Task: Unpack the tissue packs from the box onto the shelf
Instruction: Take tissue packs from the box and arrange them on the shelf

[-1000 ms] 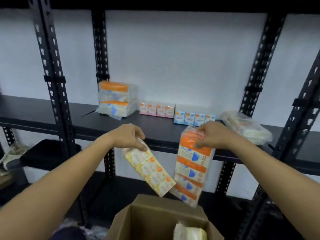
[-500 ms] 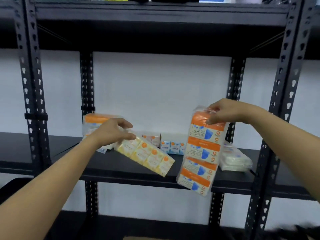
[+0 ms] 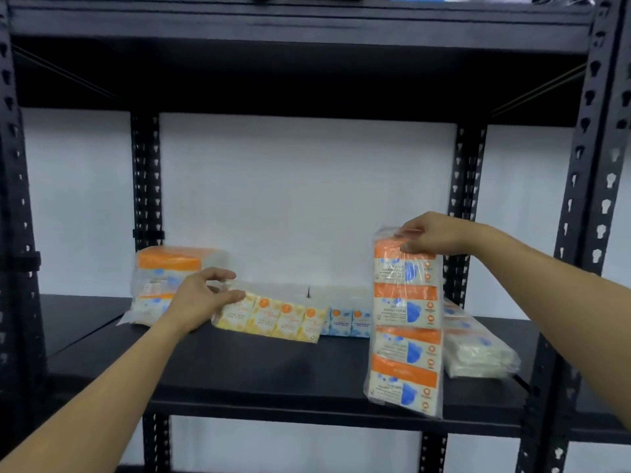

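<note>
Your right hand [image 3: 433,237] has carried the tall orange-and-blue pack [image 3: 404,322] up from the box to shelf height; you pinch its top and it hangs upright before the front edge of the shelf [image 3: 259,370], not yet set down. Your left hand [image 3: 201,298] has brought the yellow pack [image 3: 273,315] in over the shelf middle, fingers clasped on its left end, the pack tilted with its right end low, at or just off the surface. Both are about to land.

Farther back, a blue row [image 3: 346,320] lines the rear edge, an orange stack [image 3: 160,285] sits rear left, and a clear bundle [image 3: 478,349] lies right. The box is now out of view. Black posts frame a white wall.
</note>
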`<action>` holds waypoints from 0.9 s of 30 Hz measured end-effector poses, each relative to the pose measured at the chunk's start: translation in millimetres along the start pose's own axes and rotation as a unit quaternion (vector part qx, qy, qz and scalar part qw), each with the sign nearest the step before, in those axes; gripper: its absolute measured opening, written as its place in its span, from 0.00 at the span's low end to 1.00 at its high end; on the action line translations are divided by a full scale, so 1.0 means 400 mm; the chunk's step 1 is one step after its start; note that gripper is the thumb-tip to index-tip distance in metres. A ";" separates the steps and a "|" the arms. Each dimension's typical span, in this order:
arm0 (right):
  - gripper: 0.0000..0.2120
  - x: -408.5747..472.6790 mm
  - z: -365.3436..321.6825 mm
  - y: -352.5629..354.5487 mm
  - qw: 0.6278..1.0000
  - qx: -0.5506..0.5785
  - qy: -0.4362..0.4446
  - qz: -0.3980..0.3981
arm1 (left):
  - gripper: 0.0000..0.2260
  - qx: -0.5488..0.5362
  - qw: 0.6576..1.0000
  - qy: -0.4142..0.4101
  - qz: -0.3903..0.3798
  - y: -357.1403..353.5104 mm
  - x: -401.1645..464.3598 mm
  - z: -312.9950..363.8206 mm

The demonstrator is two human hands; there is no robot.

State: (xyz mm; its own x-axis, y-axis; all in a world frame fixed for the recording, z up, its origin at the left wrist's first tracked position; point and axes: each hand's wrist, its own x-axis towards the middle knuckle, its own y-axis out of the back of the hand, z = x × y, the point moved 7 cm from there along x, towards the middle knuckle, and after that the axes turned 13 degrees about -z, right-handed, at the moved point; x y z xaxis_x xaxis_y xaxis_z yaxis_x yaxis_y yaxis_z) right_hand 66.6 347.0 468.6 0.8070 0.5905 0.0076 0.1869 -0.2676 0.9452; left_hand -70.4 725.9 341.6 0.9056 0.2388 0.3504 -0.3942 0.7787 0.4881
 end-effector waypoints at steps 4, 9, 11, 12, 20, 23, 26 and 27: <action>0.18 0.090 0.041 -0.035 0.999 0.007 -0.009 0.044 | 0.16 -0.015 0.999 0.017 -0.027 -0.025 0.020 -0.069; 0.15 0.208 0.113 -0.082 0.993 0.054 -0.005 0.100 | 0.13 -0.041 0.998 0.025 -0.038 -0.062 0.046 -0.128; 0.14 0.250 0.138 -0.104 0.992 0.073 -0.011 0.105 | 0.13 -0.053 0.997 0.028 -0.046 -0.075 0.060 -0.148; 0.13 0.271 0.148 -0.117 0.992 0.075 -0.013 0.103 | 0.13 -0.054 0.997 0.031 -0.052 -0.081 0.067 -0.161; 0.12 0.406 0.173 -0.222 0.996 0.054 0.002 0.074 | 0.18 -0.060 0.994 0.047 -0.076 -0.086 0.091 -0.260; 0.12 0.434 0.176 -0.257 0.997 0.052 -0.002 0.058 | 0.18 -0.050 0.994 0.049 -0.082 -0.098 0.088 -0.279; 0.13 0.442 0.181 -0.273 0.997 0.057 -0.006 0.052 | 0.19 -0.064 0.994 0.051 -0.076 -0.108 0.083 -0.291; 0.13 0.442 0.181 -0.274 0.996 0.062 -0.011 0.056 | 0.19 -0.066 0.994 0.050 -0.074 -0.109 0.082 -0.290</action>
State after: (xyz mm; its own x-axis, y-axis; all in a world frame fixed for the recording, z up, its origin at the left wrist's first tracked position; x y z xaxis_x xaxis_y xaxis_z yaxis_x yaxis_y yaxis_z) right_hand 229.2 425.4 342.8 0.8383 0.5354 0.1029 0.1618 -0.4245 0.8909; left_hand -5.3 767.0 238.9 0.9660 0.1670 0.1972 -0.2367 0.8777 0.4166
